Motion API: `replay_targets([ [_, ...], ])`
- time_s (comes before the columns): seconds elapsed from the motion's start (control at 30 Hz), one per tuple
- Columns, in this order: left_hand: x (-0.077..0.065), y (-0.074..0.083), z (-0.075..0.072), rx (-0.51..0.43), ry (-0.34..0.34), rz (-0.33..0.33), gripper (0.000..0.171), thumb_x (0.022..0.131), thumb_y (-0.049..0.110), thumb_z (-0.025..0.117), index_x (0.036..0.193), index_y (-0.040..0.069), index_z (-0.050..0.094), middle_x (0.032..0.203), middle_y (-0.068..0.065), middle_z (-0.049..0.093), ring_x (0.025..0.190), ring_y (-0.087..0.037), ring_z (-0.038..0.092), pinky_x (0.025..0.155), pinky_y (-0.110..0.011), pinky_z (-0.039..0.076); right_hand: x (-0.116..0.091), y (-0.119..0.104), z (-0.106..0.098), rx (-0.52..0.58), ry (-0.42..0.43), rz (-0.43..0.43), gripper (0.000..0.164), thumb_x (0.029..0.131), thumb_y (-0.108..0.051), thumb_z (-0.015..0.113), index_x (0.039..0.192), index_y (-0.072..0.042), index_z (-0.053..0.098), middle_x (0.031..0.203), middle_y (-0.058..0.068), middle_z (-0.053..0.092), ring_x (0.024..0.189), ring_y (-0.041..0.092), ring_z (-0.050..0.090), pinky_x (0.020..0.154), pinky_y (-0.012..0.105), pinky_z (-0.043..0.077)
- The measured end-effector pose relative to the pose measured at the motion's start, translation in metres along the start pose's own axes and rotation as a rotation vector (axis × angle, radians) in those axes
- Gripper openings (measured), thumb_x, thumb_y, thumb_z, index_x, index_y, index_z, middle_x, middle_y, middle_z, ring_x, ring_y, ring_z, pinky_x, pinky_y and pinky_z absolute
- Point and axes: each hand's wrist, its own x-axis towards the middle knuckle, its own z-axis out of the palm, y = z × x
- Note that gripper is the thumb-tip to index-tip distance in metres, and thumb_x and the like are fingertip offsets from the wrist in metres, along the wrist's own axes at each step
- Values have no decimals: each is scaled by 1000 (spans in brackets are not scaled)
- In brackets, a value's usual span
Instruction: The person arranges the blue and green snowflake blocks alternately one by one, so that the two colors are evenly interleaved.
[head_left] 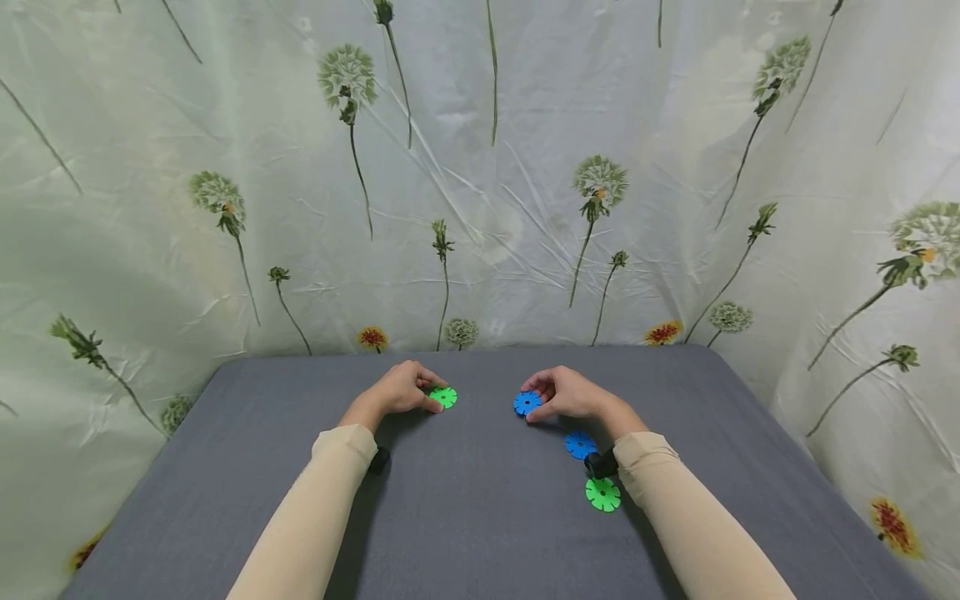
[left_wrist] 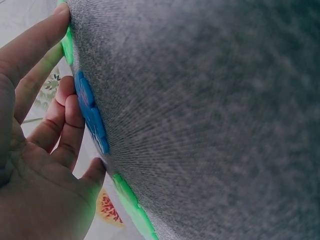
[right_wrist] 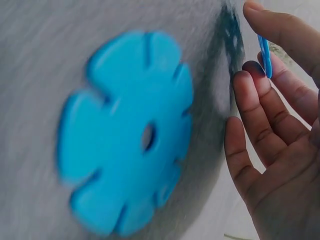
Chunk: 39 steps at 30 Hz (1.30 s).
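Note:
My left hand pinches a round, notched green interlocking disc between thumb and fingers, close over the grey table. In the left wrist view, part of that green disc shows by the fingertips, and a blue disc and another green disc lie past the curled fingers. Across a gap, my right hand pinches a blue interlocking disc by its edges. In the right wrist view this blue disc appears edge-on between thumb and finger.
Near the right wrist a second blue disc and a green disc lie on the grey table. That blue disc looms large in the right wrist view. A flower-printed curtain hangs behind the table.

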Motion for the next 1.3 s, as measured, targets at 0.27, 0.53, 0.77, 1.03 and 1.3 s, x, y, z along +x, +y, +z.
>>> replay_targets([
  [0.27, 1, -1, 1, -6, 2, -14, 41, 89, 22, 90, 128, 18, 81, 138, -12, 75, 134, -37, 65, 110, -52, 55, 23, -15, 11, -14, 7, 0, 46, 89, -23, 90, 130, -7, 75, 119, 6, 76, 101, 12, 67, 94, 33, 58],
  [0.53, 1, 1, 1, -5, 13, -11, 41, 88, 22, 91, 128, 18, 82, 136, -12, 75, 133, -36, 66, 111, -53, 54, 44, -32, 24, -28, 24, -16, 47, 89, -25, 91, 130, -10, 76, 124, 7, 76, 109, 16, 70, 100, 38, 59],
  [0.77, 2, -1, 2, 15, 21, -9, 42, 87, 24, 91, 128, 18, 82, 134, -11, 77, 130, -35, 67, 110, -53, 54, 57, -38, 38, -27, 48, 0, 47, 89, -26, 90, 130, -10, 75, 122, 7, 75, 108, 17, 69, 98, 38, 59],
  [1.03, 3, -1, 4, -2, 16, -5, 41, 88, 23, 91, 127, 19, 82, 133, -10, 77, 129, -34, 67, 109, -53, 55, 64, -38, 47, -32, 100, 30, 46, 89, -26, 91, 129, -12, 77, 116, 6, 73, 100, 16, 64, 92, 35, 56],
  [1.3, 2, -3, 3, -4, 15, 4, 41, 88, 23, 91, 127, 18, 82, 135, -12, 75, 132, -37, 66, 110, -54, 54, 64, -42, 51, -10, 95, 59, 45, 90, -27, 90, 131, -14, 76, 115, 5, 70, 97, 15, 59, 88, 32, 51],
])
